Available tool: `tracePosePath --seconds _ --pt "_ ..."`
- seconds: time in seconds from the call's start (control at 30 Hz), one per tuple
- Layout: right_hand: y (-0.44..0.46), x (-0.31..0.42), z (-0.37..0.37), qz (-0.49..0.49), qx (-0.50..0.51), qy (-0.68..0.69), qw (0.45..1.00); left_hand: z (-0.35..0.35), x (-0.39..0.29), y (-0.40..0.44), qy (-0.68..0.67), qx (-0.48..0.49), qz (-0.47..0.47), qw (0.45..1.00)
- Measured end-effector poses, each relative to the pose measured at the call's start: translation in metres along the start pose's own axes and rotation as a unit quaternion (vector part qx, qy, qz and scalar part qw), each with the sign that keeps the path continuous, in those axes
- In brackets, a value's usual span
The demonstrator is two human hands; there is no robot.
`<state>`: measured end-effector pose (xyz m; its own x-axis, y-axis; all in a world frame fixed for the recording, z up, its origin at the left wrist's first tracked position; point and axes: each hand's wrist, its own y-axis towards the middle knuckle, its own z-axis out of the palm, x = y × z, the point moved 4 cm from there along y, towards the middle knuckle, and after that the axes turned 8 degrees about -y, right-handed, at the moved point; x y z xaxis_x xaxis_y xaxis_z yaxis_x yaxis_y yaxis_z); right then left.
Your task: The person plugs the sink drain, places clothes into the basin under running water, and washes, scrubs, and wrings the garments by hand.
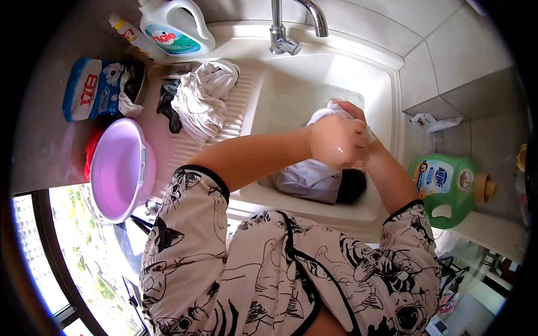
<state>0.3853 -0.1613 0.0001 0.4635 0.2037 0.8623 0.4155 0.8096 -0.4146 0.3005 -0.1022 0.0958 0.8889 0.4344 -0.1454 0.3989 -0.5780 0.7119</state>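
Over the right half of the sink basin point(280, 106), my left hand point(339, 140) is closed round a wet white cloth point(325, 115). My right hand point(354, 111), partly hidden behind the left one, grips the same cloth, with its fingers wrapped at the far side. Below both hands a pale garment with a black part point(314, 182) lies in the basin near its front edge. Whether that garment joins the held cloth is hidden by my hands. Some water stands at the bottom of the basin.
White laundry point(207, 101) and a dark cloth point(168, 106) lie on the ribbed board. A purple basin point(120, 171) stands left. Behind are a white detergent bottle point(176, 33) and the faucet point(283, 39). A green bottle point(445, 182) is at right, a blue package point(92, 89) far left.
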Motion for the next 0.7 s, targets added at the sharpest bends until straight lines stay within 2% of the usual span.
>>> tracePosePath --seconds 0.07,0.1,0.13,0.2,0.23,0.27,0.3,0.33,0.4,0.43,0.5,0.53,0.6,0.63,0.67,0.7 --pt "0.008 0.007 -0.001 0.000 -0.010 -0.017 1.000 -0.005 0.010 -0.004 0.000 -0.001 -0.014 1.000" --pt "0.011 0.012 -0.002 0.000 -0.012 -0.018 1.000 -0.010 0.021 -0.006 0.003 -0.044 -0.041 0.998" --pt "0.020 0.019 -0.001 -0.010 -0.020 0.049 0.999 -0.019 0.031 -0.007 0.005 -0.086 -0.067 0.994" --pt "0.031 0.028 0.003 -0.033 -0.042 0.187 0.981 -0.040 0.053 -0.019 -0.034 -0.145 -0.206 0.967" --pt "0.026 0.031 0.007 -0.046 -0.088 0.190 0.977 -0.051 0.064 -0.028 -0.002 -0.177 -0.233 0.956" --pt "0.027 0.024 0.000 0.005 -0.056 0.118 0.991 -0.063 0.075 -0.040 0.031 -0.208 -0.260 0.942" --pt "0.026 0.012 -0.016 -0.005 -0.114 -0.011 0.993 -0.074 0.091 -0.059 -0.009 -0.231 -0.371 0.899" --pt "0.026 -0.005 -0.036 -0.013 -0.167 -0.142 0.976 -0.086 0.104 -0.080 -0.046 -0.251 -0.478 0.841" --pt "0.030 -0.047 -0.083 -0.062 -0.155 -0.324 0.931 -0.136 0.109 -0.094 0.052 -0.214 -0.592 0.775" --pt "0.026 -0.059 -0.098 -0.059 -0.153 -0.324 0.932 -0.161 0.112 -0.102 0.092 -0.214 -0.622 0.747" --pt "0.013 -0.087 -0.119 0.051 -0.174 -0.543 0.820 -0.201 0.123 -0.128 0.165 -0.227 -0.648 0.708" --pt "0.010 -0.099 -0.119 0.055 -0.176 -0.541 0.820 -0.217 0.129 -0.140 0.199 -0.243 -0.641 0.701" --pt "0.005 -0.108 -0.114 0.037 -0.216 -0.612 0.760 -0.239 0.135 -0.155 0.324 -0.193 -0.649 0.661" --pt "0.005 -0.111 -0.111 0.038 -0.217 -0.611 0.760 -0.243 0.143 -0.172 0.294 -0.090 -0.670 0.675" --pt "0.007 -0.116 -0.103 0.033 -0.163 -0.623 0.765 -0.237 0.144 -0.190 0.294 -0.089 -0.670 0.676" --pt "0.008 -0.120 -0.094 0.028 -0.109 -0.633 0.766 -0.227 0.142 -0.210 0.324 -0.049 -0.707 0.627"
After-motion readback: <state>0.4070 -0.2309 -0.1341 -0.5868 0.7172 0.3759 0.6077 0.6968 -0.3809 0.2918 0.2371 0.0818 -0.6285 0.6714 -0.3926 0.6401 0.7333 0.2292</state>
